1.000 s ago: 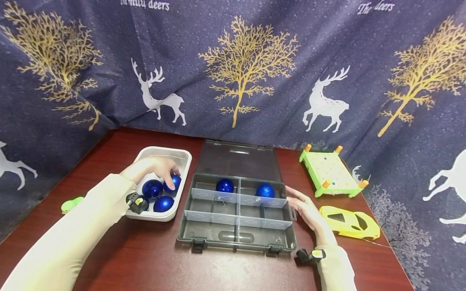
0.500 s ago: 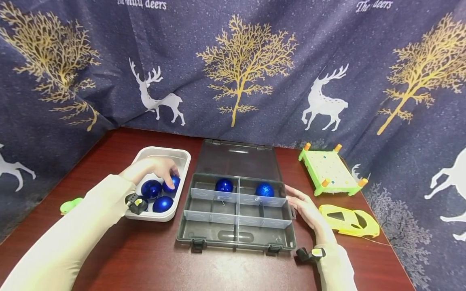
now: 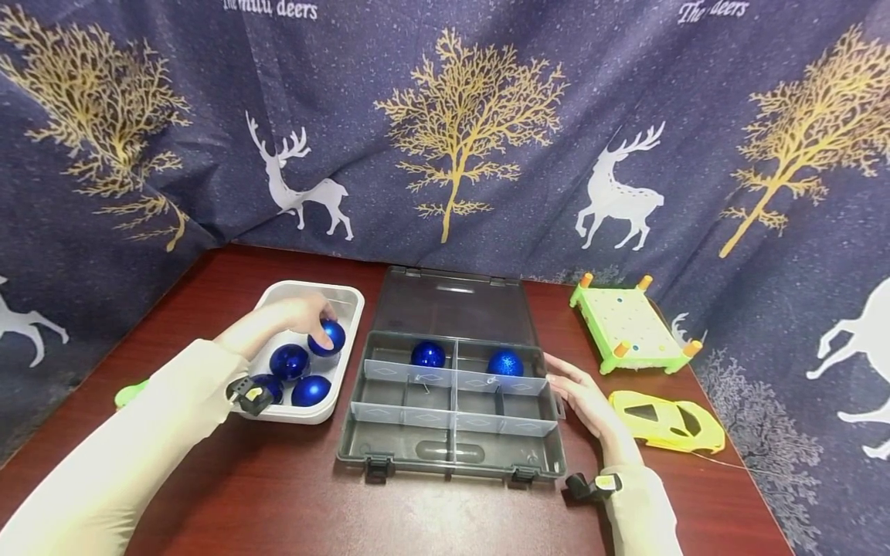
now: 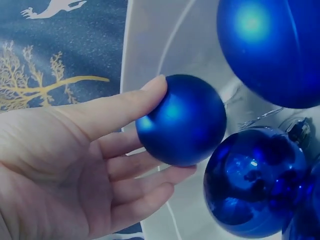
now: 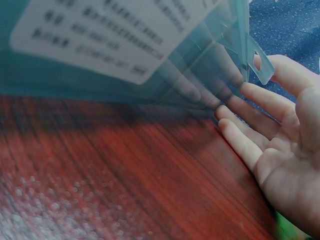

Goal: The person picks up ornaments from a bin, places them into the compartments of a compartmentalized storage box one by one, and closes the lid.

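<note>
- Left of centre: the left hand (image 3: 303,315) pinches a matte blue bauble (image 3: 334,333) at its fingertips.
- Lower right: the right hand (image 3: 589,405), fingers extended, touches the compartment box (image 3: 392,444).

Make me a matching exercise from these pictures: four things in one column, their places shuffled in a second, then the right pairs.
Things
1. Glittery blue ball
2. Yellow plastic toy car
3. White rectangular plastic tub
4. Bare right hand

Places, as the head view shows them
A. Just in front of the light-green, orange-legged plastic toy
B. Touching the right side of the grey translucent plastic case
C. In the case's back right compartment
D. Left of the case, with several round blue balls inside

Pairs
1-C, 2-A, 3-D, 4-B
</note>
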Motion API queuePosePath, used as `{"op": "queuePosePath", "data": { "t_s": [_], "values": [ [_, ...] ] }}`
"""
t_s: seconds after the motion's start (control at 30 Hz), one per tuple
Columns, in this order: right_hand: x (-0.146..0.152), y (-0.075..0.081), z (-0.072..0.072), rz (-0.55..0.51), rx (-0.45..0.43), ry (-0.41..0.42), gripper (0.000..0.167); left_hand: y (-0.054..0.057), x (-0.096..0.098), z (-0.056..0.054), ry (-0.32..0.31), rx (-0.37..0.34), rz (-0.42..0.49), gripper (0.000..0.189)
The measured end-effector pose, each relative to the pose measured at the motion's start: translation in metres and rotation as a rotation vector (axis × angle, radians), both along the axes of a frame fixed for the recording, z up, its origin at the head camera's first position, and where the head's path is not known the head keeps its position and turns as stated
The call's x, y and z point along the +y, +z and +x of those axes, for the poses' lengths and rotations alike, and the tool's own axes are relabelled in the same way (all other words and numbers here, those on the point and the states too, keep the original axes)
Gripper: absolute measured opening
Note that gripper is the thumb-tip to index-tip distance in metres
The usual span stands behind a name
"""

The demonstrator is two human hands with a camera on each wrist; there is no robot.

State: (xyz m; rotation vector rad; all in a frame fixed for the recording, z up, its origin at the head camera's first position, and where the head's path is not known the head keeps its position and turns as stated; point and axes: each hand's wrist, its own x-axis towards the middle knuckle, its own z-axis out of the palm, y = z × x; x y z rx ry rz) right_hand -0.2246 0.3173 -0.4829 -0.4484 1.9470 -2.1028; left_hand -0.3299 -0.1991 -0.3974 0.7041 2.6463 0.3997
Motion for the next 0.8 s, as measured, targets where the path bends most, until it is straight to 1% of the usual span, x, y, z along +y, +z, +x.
{"op": "queuePosePath", "data": {
  "t_s": [0.03, 0.07, 0.13, 0.23, 0.33, 0.4, 0.47, 0.5, 0.63, 0.8],
  "values": [
    [0.000, 0.000, 0.000, 0.002, 0.002, -0.001, 0.056, 0.015, 0.006, 0.012, 0.034, 0.005, -0.018, 0.059],
    [0.000, 0.000, 0.000, 0.002, 0.003, -0.001, 0.056, 0.023, 0.007, 0.018, 0.044, 0.020, -0.013, 0.055],
    [0.000, 0.000, 0.000, 0.001, 0.001, 0.002, 0.056, 0.037, 0.009, 0.027, 0.076, 0.032, 0.000, 0.053],
    [0.000, 0.000, 0.000, 0.004, 0.006, 0.004, 0.055, 0.050, 0.010, 0.034, 0.135, 0.058, 0.011, 0.053],
    [0.001, -0.001, -0.001, 0.008, 0.009, 0.003, 0.055, 0.059, 0.011, 0.036, 0.234, 0.073, 0.046, 0.056],
    [0.001, -0.001, -0.001, 0.012, 0.011, 0.000, 0.054, 0.063, 0.012, 0.039, 0.295, 0.087, 0.085, 0.058],
    [0.001, 0.000, -0.001, 0.012, 0.011, 0.001, 0.054, 0.067, 0.016, 0.042, 0.345, 0.106, 0.124, 0.058],
    [0.001, 0.000, -0.001, 0.012, 0.012, 0.001, 0.054, 0.068, 0.018, 0.044, 0.361, 0.121, 0.143, 0.058],
    [-0.001, 0.001, 0.000, 0.022, 0.007, -0.009, 0.055, 0.076, 0.029, 0.051, 0.397, 0.163, 0.209, 0.059],
    [-0.001, 0.001, 0.001, 0.027, 0.004, -0.017, 0.056, 0.081, 0.047, 0.061, 0.379, 0.233, 0.306, 0.059]
  ]
}}
